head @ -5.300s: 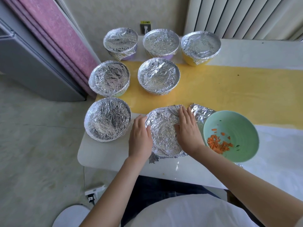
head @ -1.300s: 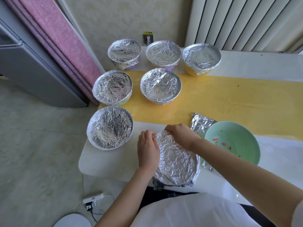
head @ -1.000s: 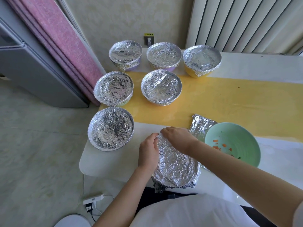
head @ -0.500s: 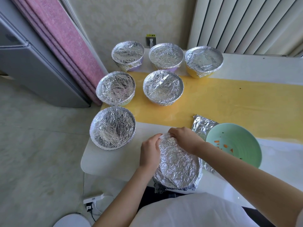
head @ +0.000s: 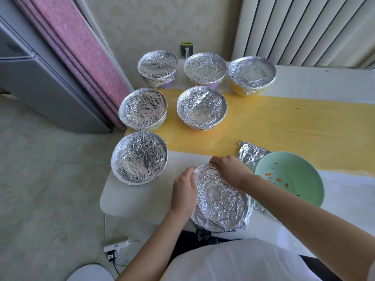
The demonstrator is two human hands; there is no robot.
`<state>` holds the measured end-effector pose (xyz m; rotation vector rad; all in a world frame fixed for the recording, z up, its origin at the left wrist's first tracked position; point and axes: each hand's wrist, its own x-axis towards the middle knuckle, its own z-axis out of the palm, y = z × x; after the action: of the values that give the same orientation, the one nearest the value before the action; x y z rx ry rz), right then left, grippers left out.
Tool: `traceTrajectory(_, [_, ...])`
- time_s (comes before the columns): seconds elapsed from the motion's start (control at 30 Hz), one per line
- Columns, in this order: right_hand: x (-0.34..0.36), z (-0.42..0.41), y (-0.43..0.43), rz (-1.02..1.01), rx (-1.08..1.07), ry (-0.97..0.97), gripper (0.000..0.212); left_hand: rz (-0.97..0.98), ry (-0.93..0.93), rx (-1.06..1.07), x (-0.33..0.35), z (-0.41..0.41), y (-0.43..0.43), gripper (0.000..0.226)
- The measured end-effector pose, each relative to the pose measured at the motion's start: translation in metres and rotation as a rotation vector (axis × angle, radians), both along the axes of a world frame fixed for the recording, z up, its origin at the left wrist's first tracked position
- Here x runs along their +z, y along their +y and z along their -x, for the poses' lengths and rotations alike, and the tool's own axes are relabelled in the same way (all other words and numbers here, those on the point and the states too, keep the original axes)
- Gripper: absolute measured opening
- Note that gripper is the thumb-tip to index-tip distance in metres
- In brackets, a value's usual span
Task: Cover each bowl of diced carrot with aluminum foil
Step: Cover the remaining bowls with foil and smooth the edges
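Currently the left grip (head: 183, 187) and right grip (head: 229, 171) pinch foil (head: 221, 199) at the near bowl's (head: 240, 225) far rim, by the bench (head: 138, 199) front edge; the uncovered green bowl (head: 294, 191) sits just right, nearer the right grip.

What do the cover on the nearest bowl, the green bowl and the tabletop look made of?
Cover: thin aluminum foil, shiny silver, finely crinkled and folded down over the rim.
Green bowl: smooth pale green with a soft sheen, ceramic or melamine; cannot tell which.
Tabletop: white, glossy, showing reflections; likely lacquered or laminate.
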<state>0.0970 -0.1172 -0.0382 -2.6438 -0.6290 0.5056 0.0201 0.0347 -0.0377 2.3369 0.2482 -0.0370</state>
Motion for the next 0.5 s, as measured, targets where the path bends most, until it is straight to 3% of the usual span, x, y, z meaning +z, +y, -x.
traceTrajectory(0.23, [0.013, 0.003, 0.020, 0.116, 0.207, -0.063, 0.041, -0.038, 0.011, 0.016, 0.002, -0.009, 0.003, 0.021])
traceTrajectory(0.5, [0.011, 0.000, 0.021, 0.124, 0.195, -0.075, 0.041, -0.091, -0.008, 0.009, 0.001, -0.008, -0.001, 0.021])
